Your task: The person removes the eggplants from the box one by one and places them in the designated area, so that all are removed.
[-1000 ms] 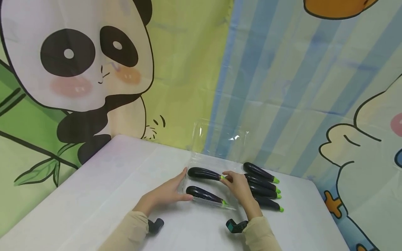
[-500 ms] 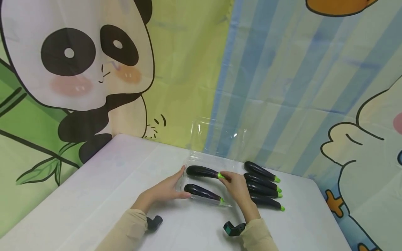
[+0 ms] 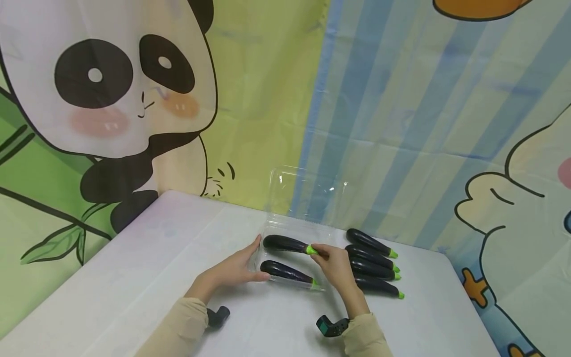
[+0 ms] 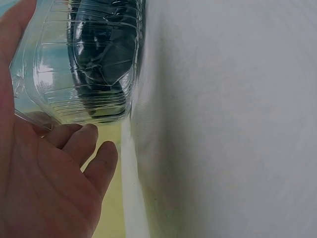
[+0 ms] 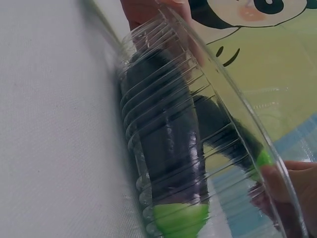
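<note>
A clear plastic clamshell box (image 3: 296,224) lies with its lid raised at the back. Around its left end my left hand (image 3: 233,267) holds on, thumb at the front wall and fingers at the end wall. In the left wrist view, the ribbed wall of the box (image 4: 52,74) sits against those fingers. My right hand (image 3: 336,265) pinches the green stem end of a dark eggplant (image 3: 285,243), which slants over the rear part of the box. A second eggplant (image 3: 285,270) lies along the front wall inside; through the plastic, the right wrist view shows this eggplant (image 5: 168,134) large.
Several more eggplants (image 3: 372,269) lie side by side on the white table (image 3: 156,258), right of my right hand, green ends pointing right. Behind the table hangs a printed cloth (image 3: 392,124) with a panda and stripes. Small dark devices (image 3: 332,326) sit at both wrists.
Box, both hands and the held eggplant have shifted slightly left and back in the head view. The pinch on the stem end stays the same; the eggplants at the right have barely moved.
</note>
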`<act>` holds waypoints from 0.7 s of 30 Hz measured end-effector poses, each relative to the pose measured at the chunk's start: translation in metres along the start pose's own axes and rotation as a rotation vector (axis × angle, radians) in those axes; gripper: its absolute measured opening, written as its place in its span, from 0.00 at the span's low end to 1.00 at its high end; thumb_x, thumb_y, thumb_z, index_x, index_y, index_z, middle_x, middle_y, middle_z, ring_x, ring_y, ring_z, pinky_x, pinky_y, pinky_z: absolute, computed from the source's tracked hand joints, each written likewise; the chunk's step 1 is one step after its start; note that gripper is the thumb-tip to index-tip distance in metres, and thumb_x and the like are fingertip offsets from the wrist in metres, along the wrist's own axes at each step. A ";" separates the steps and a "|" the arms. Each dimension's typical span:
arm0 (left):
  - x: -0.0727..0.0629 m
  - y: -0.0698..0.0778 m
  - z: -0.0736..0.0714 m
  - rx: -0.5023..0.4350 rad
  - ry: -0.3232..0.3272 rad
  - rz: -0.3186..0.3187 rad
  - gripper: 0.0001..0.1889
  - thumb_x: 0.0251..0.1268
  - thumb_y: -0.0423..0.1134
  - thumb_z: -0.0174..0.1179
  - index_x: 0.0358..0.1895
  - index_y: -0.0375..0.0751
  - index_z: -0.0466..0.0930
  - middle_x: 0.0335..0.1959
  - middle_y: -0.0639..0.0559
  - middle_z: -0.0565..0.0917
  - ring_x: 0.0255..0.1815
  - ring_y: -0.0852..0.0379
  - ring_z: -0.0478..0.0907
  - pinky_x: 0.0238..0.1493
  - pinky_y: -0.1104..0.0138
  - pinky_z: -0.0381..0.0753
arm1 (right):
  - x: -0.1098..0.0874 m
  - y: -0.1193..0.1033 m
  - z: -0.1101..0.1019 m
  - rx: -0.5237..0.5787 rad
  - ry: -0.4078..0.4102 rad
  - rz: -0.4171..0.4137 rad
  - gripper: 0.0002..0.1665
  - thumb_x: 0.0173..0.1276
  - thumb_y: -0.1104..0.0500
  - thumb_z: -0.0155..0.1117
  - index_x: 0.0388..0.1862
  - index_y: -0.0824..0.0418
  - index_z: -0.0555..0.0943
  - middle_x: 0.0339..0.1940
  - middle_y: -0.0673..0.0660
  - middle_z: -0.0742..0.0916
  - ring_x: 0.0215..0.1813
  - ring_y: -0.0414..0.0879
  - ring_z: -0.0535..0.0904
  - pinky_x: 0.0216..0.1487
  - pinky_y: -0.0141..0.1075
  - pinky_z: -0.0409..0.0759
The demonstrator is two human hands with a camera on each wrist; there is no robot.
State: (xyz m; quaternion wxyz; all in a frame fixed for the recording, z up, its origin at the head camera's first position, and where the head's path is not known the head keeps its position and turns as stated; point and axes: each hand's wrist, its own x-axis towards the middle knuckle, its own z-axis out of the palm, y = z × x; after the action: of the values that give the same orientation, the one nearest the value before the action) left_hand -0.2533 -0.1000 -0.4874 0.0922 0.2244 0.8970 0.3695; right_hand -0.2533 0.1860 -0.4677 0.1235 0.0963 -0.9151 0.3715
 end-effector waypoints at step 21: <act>0.002 -0.002 0.000 -0.002 -0.004 -0.005 0.63 0.45 0.72 0.62 0.77 0.48 0.34 0.78 0.49 0.45 0.77 0.48 0.48 0.75 0.53 0.53 | -0.001 0.010 -0.006 0.205 0.146 0.147 0.12 0.57 0.60 0.71 0.42 0.54 0.87 0.43 0.55 0.89 0.44 0.46 0.86 0.38 0.30 0.84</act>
State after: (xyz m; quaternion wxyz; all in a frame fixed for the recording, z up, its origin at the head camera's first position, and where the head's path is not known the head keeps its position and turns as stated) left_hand -0.2559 -0.1004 -0.4890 0.0950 0.2226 0.8970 0.3698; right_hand -0.2541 0.1967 -0.4704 0.1515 0.0137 -0.8656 0.4772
